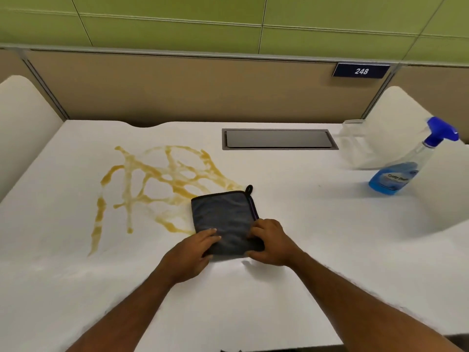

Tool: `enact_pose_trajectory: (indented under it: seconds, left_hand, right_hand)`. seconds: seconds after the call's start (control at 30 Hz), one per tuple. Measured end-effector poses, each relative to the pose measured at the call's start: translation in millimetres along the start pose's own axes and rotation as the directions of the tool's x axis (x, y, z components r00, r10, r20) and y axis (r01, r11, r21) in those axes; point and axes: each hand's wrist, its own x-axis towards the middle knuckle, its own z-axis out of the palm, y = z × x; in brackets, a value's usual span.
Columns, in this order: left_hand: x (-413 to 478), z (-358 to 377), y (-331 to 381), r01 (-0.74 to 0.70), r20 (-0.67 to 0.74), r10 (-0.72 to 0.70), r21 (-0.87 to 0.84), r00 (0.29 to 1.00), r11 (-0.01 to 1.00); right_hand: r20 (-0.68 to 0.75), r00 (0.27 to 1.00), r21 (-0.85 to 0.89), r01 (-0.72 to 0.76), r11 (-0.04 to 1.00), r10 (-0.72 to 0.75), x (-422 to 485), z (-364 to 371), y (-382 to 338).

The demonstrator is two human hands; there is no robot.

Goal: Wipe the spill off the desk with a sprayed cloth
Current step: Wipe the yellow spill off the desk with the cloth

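The dark grey cloth, folded to a rough square with a black loop at its far right corner, lies flat on the white counter, and both hands hold its near end. The fingers of the left hand lie close together on top of the near left corner with the thumb against the near edge, so the corner is pinched between them. The right hand has its fingers curled over the near right edge, thumb tucked at the near edge, gripping the cloth the same way. The spill, a yellow-brown web of streaks, spreads beyond and to the left of the left fingers and reaches the cloth's left and far edges. One long streak of it runs back toward the near side, well left of that hand. Straight beyond the right fingers, near the back of the counter, a grey rectangular hatch sits flush in the surface. Far to the right of the right fingers stands a spray bottle with blue liquid and a blue trigger head, well apart from the cloth. A clear plastic container stands just behind the bottle. Past the counter's back edge a tan partition carries a dark plate reading 248, beyond and right of the fingers.
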Motion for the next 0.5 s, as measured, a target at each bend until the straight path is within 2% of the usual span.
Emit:
enact_pose_trajectory:
  seconds: [0.13, 0.3, 0.5]
  left_hand:
    - [-4.2, 4.4, -13.4, 0.006, 0.024, -0.009, 0.115, 1.000, 0.993]
    - [-18.1, 12.2, -20.5, 0.197, 0.050, -0.208, 0.163, 0.977, 0.967]
    - [-46.8, 11.8, -19.3, 0.350, -0.026, -0.355, 0.244, 0.935, 0.904]
  right_hand:
    - [-0.015, 0.995, 0.002, -0.095, 0.995, 0.095, 7.5, 2.3, -17.0]
    - [0.015, 0.982, -0.025, -0.187, 0.982, 0.187, 34.4, 14.5, -38.1]
    - [0.216, 0.933, -0.083, -0.275, 0.958, 0.286, 80.8, 35.9, -62.1]
